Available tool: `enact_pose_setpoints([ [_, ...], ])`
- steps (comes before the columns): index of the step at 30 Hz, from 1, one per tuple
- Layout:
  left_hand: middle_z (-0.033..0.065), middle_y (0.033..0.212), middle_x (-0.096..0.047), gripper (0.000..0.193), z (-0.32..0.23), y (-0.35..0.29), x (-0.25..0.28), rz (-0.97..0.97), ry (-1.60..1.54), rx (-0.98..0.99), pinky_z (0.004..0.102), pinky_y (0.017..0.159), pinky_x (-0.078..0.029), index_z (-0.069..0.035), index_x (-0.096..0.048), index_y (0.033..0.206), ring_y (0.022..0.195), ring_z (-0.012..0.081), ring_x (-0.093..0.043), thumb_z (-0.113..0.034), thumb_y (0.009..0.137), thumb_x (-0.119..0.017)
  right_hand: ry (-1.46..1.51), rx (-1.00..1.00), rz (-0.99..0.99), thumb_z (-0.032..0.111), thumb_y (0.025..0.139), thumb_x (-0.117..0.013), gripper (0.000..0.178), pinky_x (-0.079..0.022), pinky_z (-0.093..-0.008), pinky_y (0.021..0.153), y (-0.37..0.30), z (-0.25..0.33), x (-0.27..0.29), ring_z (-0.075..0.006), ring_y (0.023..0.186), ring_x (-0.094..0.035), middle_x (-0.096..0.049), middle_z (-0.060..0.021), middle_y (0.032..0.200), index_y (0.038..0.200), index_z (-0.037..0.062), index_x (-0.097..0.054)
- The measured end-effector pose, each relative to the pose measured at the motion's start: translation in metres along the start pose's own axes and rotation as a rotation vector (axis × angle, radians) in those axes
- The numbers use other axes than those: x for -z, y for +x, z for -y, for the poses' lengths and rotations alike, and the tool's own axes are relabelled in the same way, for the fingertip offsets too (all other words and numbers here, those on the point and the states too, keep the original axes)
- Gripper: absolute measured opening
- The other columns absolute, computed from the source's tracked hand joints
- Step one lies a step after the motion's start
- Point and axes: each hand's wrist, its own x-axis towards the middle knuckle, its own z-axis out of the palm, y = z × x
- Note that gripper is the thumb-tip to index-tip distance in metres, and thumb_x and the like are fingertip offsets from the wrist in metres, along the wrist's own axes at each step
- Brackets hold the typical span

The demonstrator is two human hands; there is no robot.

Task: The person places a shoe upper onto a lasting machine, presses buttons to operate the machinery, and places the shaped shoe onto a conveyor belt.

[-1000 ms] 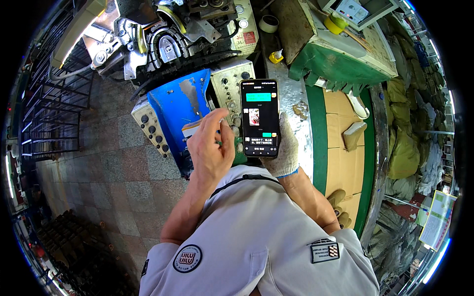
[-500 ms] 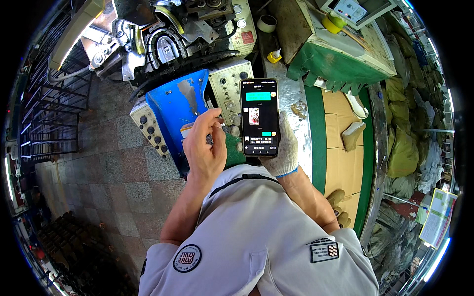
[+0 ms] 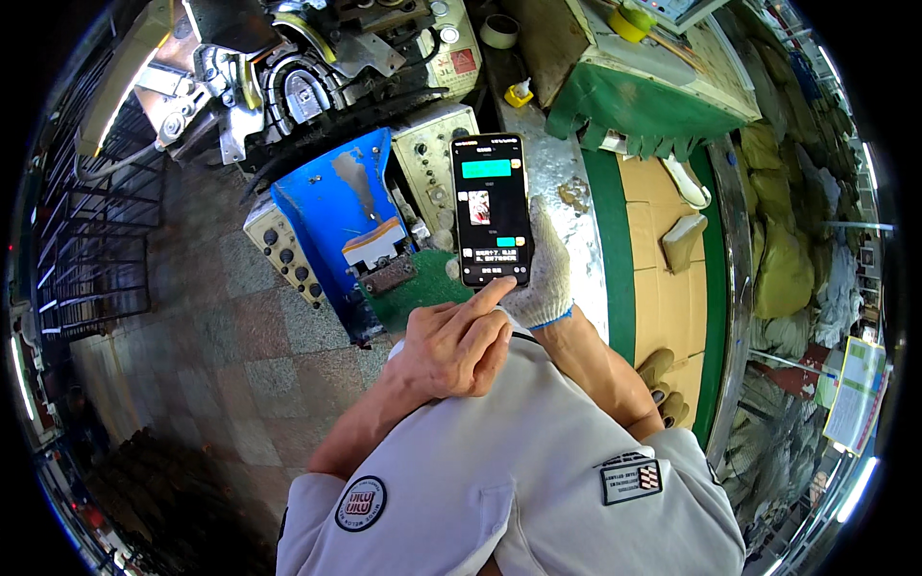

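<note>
A black smartphone (image 3: 493, 206) with a lit chat screen rests upright in my right hand (image 3: 547, 274), which wears a pale knitted glove with a blue cuff edge and is closed around it. My bare left hand (image 3: 453, 350) lies just below the phone. Its index finger stretches to the bottom of the screen and seems to touch it, while the other fingers curl loosely, with nothing held. Left of the phone, a blue metal tray (image 3: 331, 206) holds a white-and-orange piece. Green cloth (image 3: 418, 288) lies between the tray and the phone.
Ahead on the left stands a machine (image 3: 307, 91) with a curved metal form and knobbed control panels (image 3: 432, 163). A yellow bottle (image 3: 519, 93) and a tape roll (image 3: 498, 32) sit beyond the phone. On the right, shoe-shaped pieces (image 3: 683, 242) lie on cardboard (image 3: 653, 288). Dark racks (image 3: 106, 230) line the left.
My left hand has come down toward me and to the right, its index finger now at the phone's bottom edge. The phone, still in my right hand, appears slightly higher and further left.
</note>
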Motion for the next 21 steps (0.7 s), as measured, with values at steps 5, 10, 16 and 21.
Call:
enact_pose_setpoints([
  [5, 0.0287, 0.127, -0.069, 0.017, 0.001, -0.004, 0.002, 0.119, 0.007, -0.015, 0.0301, 0.051, -0.053, 0.0, -0.06, 0.089, 0.056, 0.0199, -0.067, 0.003, 0.078, -0.072, -0.053, 0.024, -0.106, 0.065, 0.108, -0.037, 0.076, -0.066, -0.0462, 0.084, 0.003, -0.004, -0.006, -0.0394, 0.113, -0.071, -0.066, -0.0251, 0.132, 0.152, 0.0034, -0.048],
  [10, 0.0287, 0.132, -0.067, 0.016, 0.0, -0.002, 0.002, 0.173, 0.005, -0.007, 0.0314, 0.051, -0.054, -0.001, -0.061, 0.087, 0.058, 0.0212, -0.068, 0.002, 0.079, -0.074, -0.033, 0.03, -0.127, 0.065, 0.108, -0.037, 0.075, -0.066, -0.0443, 0.08, 0.002, -0.005, -0.008, -0.0373, 0.108, -0.073, -0.068, -0.0233, 0.129, 0.15, 0.0047, -0.049],
  [16, 0.0285, 0.133, -0.066, 0.017, 0.001, -0.004, 0.006, 0.208, 0.032, 0.008, 0.032, 0.052, -0.055, -0.001, -0.061, 0.089, 0.06, 0.0224, -0.069, 0.001, 0.079, -0.074, -0.086, 0.057, -0.187, 0.065, 0.107, -0.038, 0.074, -0.066, -0.0448, 0.081, -0.001, -0.012, -0.019, -0.0381, 0.109, -0.073, -0.068, -0.0228, 0.129, 0.15, 0.0062, -0.05],
  [21, 0.0303, 0.127, -0.068, 0.016, 0.001, -0.006, 0.013, 0.092, -0.002, -0.078, 0.0319, 0.052, -0.056, 0.0, -0.061, 0.086, 0.058, 0.0221, -0.069, -0.003, 0.08, -0.076, -0.006, 0.042, -0.106, 0.066, 0.107, -0.039, 0.076, -0.066, -0.0466, 0.084, 0.001, -0.014, -0.01, -0.0399, 0.112, -0.071, -0.067, -0.0233, 0.131, 0.151, 0.0059, -0.049],
])
